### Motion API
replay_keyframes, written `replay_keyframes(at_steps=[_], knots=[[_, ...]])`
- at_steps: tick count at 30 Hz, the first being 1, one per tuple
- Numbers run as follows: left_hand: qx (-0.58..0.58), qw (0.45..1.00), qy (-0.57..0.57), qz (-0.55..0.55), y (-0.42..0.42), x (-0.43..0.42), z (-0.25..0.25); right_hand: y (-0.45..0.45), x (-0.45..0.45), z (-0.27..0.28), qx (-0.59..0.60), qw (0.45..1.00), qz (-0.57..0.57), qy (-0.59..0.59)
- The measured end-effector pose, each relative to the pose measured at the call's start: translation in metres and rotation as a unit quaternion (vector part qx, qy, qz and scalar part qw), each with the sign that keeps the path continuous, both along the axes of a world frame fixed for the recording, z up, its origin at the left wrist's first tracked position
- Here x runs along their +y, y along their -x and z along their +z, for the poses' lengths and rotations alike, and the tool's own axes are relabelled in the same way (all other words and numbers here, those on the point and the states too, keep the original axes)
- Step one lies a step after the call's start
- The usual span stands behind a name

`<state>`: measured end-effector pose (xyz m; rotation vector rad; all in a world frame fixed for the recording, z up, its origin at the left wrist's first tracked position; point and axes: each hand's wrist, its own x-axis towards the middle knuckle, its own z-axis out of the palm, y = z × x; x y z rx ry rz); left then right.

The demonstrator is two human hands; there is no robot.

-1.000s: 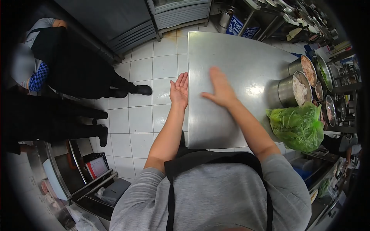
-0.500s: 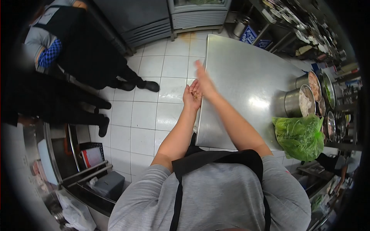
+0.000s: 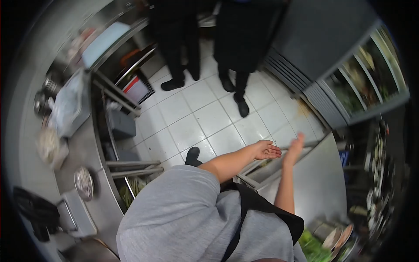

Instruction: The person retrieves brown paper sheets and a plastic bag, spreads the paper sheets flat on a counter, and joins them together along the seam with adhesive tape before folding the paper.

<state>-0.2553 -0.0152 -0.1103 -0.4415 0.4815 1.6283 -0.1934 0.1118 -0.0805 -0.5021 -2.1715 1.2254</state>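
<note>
Head view: the left hand [image 3: 267, 150] lies palm up, fingers loosely extended, seemingly cradling small crumbs [image 3: 265, 151] beside the table [image 3: 315, 172]; the blurred right hand [image 3: 294, 150] has straight fingers, gripping nothing visible. Crumbs look light, loose, easily spilled, best cupped from below

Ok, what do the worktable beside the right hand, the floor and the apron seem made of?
Worktable: probably stainless steel, satin finish; grey with soft metallic sheen.
Floor: likely glazed ceramic tile; white, glossy squares with dark joints.
Apron: matte black, apparently cloth, as it drapes; fibre unclear.
</note>
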Motion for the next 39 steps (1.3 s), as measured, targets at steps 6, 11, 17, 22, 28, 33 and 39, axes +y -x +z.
replay_keyframes(at_steps=[6, 11, 17, 22, 28, 33, 39], knots=[[0.191, 0.935, 0.024, 0.298, 0.128, -0.240, -0.010, -0.017, 0.029, 0.002, -0.119, 0.989, -0.085, -0.030], [0.143, 0.841, 0.037, 0.521, 0.174, -0.501, -0.015, -0.010, -0.006, -0.061, -0.257, 0.960, -0.018, 0.110], [0.024, 0.629, 0.088, 0.772, 0.098, -0.682, -0.051, 0.045, -0.087, -0.048, -0.416, 0.891, 0.124, 0.132], [-0.092, 0.464, 0.217, 0.854, 0.046, -0.739, -0.102, 0.070, -0.101, -0.102, -0.510, 0.822, 0.210, 0.142], [-0.156, 0.332, 0.502, 0.784, 0.007, -0.780, -0.158, 0.087, -0.177, -0.127, -0.587, 0.758, 0.246, 0.139], [-0.159, 0.305, 0.790, 0.507, -0.037, -0.824, -0.203, 0.087, -0.191, -0.183, -0.633, 0.727, 0.239, 0.118], [-0.104, 0.341, 0.934, 0.025, -0.102, -0.861, -0.255, 0.086, -0.182, -0.199, -0.663, 0.694, 0.269, 0.075]])
